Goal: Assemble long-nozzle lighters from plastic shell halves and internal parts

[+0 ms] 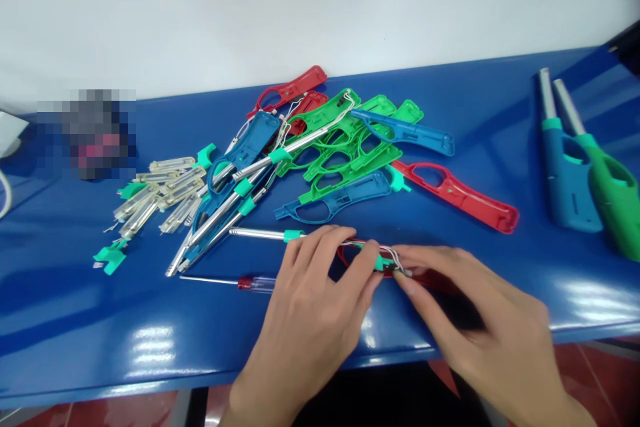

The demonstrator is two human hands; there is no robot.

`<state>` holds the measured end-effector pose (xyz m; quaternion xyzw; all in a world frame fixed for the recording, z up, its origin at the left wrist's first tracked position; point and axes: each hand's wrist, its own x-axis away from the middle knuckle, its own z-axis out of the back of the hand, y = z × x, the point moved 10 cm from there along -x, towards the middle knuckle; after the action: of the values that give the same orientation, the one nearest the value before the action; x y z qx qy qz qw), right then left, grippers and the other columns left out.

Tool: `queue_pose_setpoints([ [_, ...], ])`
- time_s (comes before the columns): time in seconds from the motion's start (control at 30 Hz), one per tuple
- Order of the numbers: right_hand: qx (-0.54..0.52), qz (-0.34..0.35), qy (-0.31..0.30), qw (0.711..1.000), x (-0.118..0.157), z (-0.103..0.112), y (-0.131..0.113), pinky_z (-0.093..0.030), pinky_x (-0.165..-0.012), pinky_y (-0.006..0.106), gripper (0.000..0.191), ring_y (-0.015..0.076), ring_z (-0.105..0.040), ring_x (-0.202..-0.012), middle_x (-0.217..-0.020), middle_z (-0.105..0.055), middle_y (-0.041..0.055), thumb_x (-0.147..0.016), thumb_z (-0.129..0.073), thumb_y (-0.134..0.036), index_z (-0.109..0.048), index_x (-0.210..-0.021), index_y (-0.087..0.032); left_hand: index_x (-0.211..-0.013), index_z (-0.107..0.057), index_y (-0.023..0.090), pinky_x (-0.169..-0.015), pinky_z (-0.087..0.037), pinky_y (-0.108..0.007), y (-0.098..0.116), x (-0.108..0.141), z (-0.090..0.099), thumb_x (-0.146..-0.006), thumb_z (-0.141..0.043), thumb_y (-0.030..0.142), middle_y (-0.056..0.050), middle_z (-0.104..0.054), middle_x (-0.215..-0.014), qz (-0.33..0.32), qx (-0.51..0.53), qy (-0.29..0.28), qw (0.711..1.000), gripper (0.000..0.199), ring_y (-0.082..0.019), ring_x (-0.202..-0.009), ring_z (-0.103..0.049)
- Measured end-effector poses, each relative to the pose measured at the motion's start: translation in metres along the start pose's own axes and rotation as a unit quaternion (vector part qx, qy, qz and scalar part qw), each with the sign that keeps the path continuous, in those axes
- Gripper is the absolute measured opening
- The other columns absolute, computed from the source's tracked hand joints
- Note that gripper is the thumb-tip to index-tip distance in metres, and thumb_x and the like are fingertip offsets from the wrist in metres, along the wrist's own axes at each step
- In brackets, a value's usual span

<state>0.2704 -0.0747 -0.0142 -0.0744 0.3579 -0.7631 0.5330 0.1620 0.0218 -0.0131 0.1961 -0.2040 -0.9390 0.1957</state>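
Note:
Low on the table, just in front of me, lies an opened red gas lighter point(345, 255) with a metal tube, a turquoise collar and thin white wires point(395, 255). My left hand point(310, 307) is closed over its middle, fingertips around the trigger loop and the turquoise trigger point(383, 262). From the other side, my right hand point(480, 313) pinches the casing by the wires and a small dark part, with thumb and fingers almost together. Much of the casing is hidden under both hands. A screwdriver point(255, 284) with a clear and red handle lies partly behind my left hand.
Beyond the hands is a pile of green casing halves point(333, 160), with red and blue ones and metal tubes point(220, 217). Clear fuel tanks point(173, 164) and turquoise triggers point(111, 257) lie left. Two whole lighters, blue point(573, 187) and green point(617, 203), lie right. A white wall borders the table.

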Motion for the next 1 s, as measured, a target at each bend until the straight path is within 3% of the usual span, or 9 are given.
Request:
queue_pose_setpoints([
  [0.4,-0.020,-0.033,0.031,0.999,0.004,0.007,0.013,-0.057,-0.082,0.029,0.008,0.0139,-0.072,-0.086,-0.095,-0.078,-0.0055,-0.098,-0.072,-0.022,-0.072,-0.103,-0.029,-0.126,-0.069,0.019,-0.099,-0.051,-0.047,0.000,0.003,0.000,-0.104,-0.065,0.018,-0.011,-0.069,-0.128,-0.006,0.021,0.026,0.999,0.023,-0.027,-0.123,-0.062],
  [0.7,-0.028,-0.023,0.024,0.999,-0.001,0.004,0.008,-0.054,-0.081,0.030,0.012,0.0138,-0.070,-0.084,-0.088,-0.077,-0.0069,-0.100,-0.069,-0.019,-0.072,-0.098,-0.030,-0.123,-0.069,0.020,-0.098,-0.051,-0.046,-0.003,0.003,-0.001,-0.104,-0.064,0.016,-0.009,-0.069,-0.127,0.007,0.033,0.023,0.999,0.020,-0.026,-0.121,-0.062],
  [0.9,-0.049,-0.069,0.010,0.996,-0.004,0.001,0.019,-0.054,-0.074,0.027,0.005,0.0135,-0.071,-0.078,-0.088,-0.077,-0.0080,-0.097,-0.074,-0.029,-0.073,-0.095,-0.033,-0.125,-0.068,0.017,-0.099,-0.051,-0.049,0.001,0.003,0.000,-0.105,-0.063,0.021,-0.012,-0.068,-0.127,-0.007,0.024,0.017,1.000,0.021,-0.028,-0.123,-0.061],
  [1.0,-0.054,-0.106,-0.003,0.993,-0.006,0.000,0.027,-0.051,-0.062,0.023,0.007,0.0112,-0.067,-0.067,-0.080,-0.073,-0.0097,-0.093,-0.078,-0.035,-0.073,-0.090,-0.034,-0.125,-0.068,0.017,-0.099,-0.051,-0.050,0.002,0.003,-0.001,-0.105,-0.062,0.020,-0.012,-0.068,-0.127,-0.010,0.019,0.016,1.000,0.021,-0.029,-0.123,-0.061],
])
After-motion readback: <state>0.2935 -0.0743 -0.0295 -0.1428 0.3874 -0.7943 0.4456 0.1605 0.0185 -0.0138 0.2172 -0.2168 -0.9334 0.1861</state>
